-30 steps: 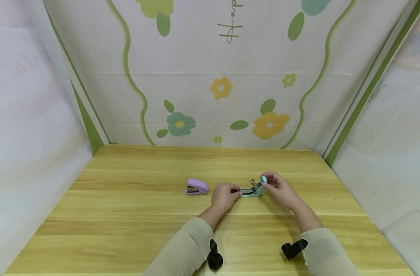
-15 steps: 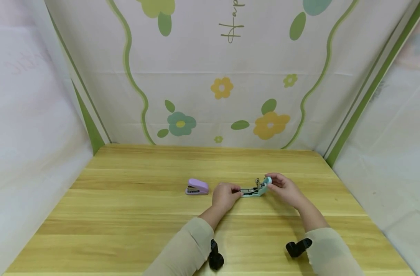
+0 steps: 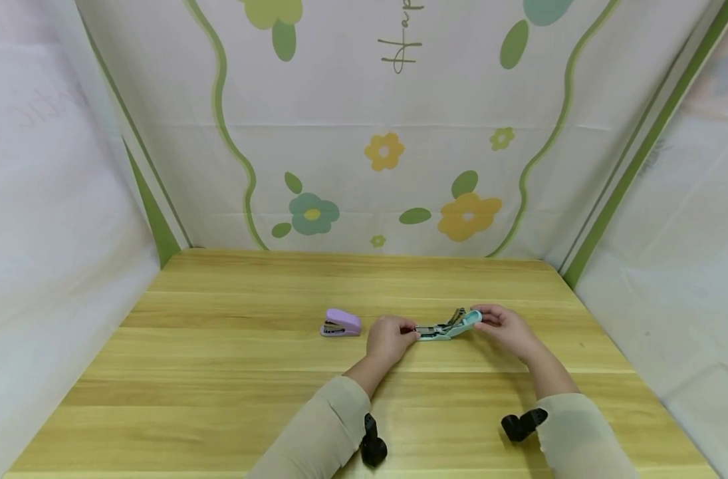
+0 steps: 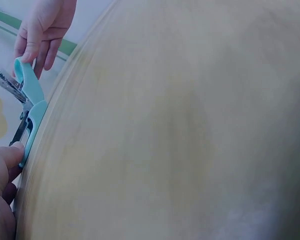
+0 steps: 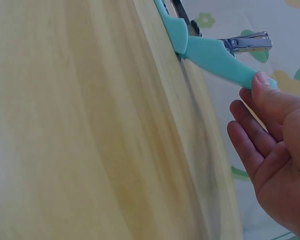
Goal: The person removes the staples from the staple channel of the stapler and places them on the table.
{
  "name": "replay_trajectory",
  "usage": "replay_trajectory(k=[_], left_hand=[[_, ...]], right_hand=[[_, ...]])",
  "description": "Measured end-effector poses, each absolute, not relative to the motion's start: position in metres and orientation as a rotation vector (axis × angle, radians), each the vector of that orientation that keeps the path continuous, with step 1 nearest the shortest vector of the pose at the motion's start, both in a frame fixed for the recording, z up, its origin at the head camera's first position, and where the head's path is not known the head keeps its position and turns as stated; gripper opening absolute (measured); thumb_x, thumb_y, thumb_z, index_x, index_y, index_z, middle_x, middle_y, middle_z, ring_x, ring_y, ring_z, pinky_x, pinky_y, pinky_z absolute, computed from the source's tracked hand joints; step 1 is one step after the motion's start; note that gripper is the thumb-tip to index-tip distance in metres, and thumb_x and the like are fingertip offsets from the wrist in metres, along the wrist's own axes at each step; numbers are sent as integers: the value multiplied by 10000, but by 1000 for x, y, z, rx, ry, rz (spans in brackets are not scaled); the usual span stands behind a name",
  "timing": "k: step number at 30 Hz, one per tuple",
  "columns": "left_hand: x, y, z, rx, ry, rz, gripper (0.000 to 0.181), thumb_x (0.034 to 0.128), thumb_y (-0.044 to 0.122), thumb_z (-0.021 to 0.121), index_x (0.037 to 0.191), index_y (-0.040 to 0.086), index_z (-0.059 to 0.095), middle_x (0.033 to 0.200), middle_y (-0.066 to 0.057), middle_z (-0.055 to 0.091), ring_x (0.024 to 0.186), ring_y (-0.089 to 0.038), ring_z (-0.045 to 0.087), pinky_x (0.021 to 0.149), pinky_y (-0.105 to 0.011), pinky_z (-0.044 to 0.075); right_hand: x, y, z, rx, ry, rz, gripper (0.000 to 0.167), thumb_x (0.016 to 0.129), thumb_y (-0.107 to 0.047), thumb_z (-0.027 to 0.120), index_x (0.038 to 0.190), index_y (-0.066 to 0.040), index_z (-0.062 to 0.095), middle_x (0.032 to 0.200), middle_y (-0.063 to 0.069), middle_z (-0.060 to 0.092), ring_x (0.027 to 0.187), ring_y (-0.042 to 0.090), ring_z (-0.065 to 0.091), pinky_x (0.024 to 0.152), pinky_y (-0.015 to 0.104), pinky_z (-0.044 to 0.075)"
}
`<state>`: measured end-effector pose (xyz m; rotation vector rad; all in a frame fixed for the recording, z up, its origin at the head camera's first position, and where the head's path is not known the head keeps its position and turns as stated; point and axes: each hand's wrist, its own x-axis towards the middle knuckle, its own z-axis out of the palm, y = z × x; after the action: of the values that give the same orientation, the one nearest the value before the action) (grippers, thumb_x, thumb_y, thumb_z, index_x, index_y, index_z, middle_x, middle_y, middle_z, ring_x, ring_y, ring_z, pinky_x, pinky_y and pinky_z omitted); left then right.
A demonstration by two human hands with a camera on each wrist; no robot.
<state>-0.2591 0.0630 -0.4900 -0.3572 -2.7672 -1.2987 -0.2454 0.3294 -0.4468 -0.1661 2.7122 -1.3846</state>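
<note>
A mint-green stapler (image 3: 435, 336) lies on the table, its top cover swung far back to the right. The left hand (image 3: 390, 341) pinches the front end of its base between thumb and fingers. At the other end, the right hand (image 3: 507, 329) pinches the tip of the raised cover. In the right wrist view, the thumb of the right hand (image 5: 290, 125) presses on the cover of the stapler (image 5: 215, 57), the other fingers half-curled below. A metal part juts up from the hinge side. To the left of the left hand stands a purple stapler (image 3: 343, 322), untouched.
The wooden table (image 3: 220, 386) reaches back to a white cloth wall (image 3: 328, 86) printed with flowers. Cloth walls also rise on the left and right. Black wrist cameras (image 3: 373, 449) hang at both beige sleeves (image 3: 322, 426).
The right hand has moved right and slightly down, tilting the green stapler's cover further back and lower. The left hand stays at the base, and the purple stapler has not moved.
</note>
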Motion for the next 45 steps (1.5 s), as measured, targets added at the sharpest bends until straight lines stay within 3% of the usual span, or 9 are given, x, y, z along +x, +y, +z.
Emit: replay_trajectory(k=[8,13,16,20,23,26,29,38,45], left_hand=[[-259,62,-490,-348,-2763,-1311,166,858,279,762,997,194,791,990,59,766,999,-145,698,868,-309,551],[-258,62,-489,-350,-2759,-1295,161,853,285,766,987,198,790,979,63,765,984,-139,697,860,-303,549],[-257,61,-489,-349,-2759,-1289,154,854,289,766,979,203,789,970,70,762,971,-135,693,852,-302,546],[-257,60,-488,-349,-2758,-1293,146,855,291,764,974,208,785,963,75,757,960,-134,685,843,-304,543],[-257,60,-488,-350,-2758,-1295,150,858,293,762,981,208,783,968,76,756,972,-139,680,861,-312,538],[-258,60,-489,-353,-2760,-1287,153,859,296,760,984,211,783,972,79,755,990,-145,674,887,-324,528],[-258,61,-489,-359,-2761,-1279,150,859,298,761,980,213,783,963,84,754,994,-147,667,892,-328,522],[-257,61,-488,-360,-2766,-1258,160,850,298,769,980,206,785,959,77,757,961,-135,677,860,-320,531],[-258,62,-488,-358,-2769,-1242,161,848,305,770,980,215,787,946,92,758,950,-125,669,847,-308,526]], right_hand=[[-246,339,-459,-134,2667,-1427,516,961,-207,636,1383,46,480,1306,272,596,949,-97,602,816,150,521],[-244,337,-458,-143,2710,-1395,525,960,-234,639,1393,20,482,1324,258,588,1112,173,648,880,221,540],[-240,334,-454,-159,2738,-1395,577,971,-263,621,1440,8,422,1387,264,527,1236,373,564,966,327,525],[-230,325,-445,-126,2785,-1467,619,993,-322,578,1481,-10,358,1472,251,432,1314,403,464,981,221,487],[-222,312,-439,-105,2877,-1520,560,995,-320,574,1444,-20,424,1442,218,465,1239,283,493,876,90,436],[-216,296,-437,-141,2968,-1547,455,981,-257,606,1360,-17,526,1317,194,551,1068,102,522,789,101,432],[-213,281,-441,-197,3004,-1536,365,958,-187,638,1272,-5,596,1167,162,605,917,4,514,747,149,454],[-216,256,-456,-134,2932,-1355,330,953,-186,641,1258,-63,618,915,70,599,755,130,510,628,212,453],[-223,244,-464,-111,2927,-1159,264,959,-227,628,1200,-124,653,674,6,524,554,117,439,495,233,379]])
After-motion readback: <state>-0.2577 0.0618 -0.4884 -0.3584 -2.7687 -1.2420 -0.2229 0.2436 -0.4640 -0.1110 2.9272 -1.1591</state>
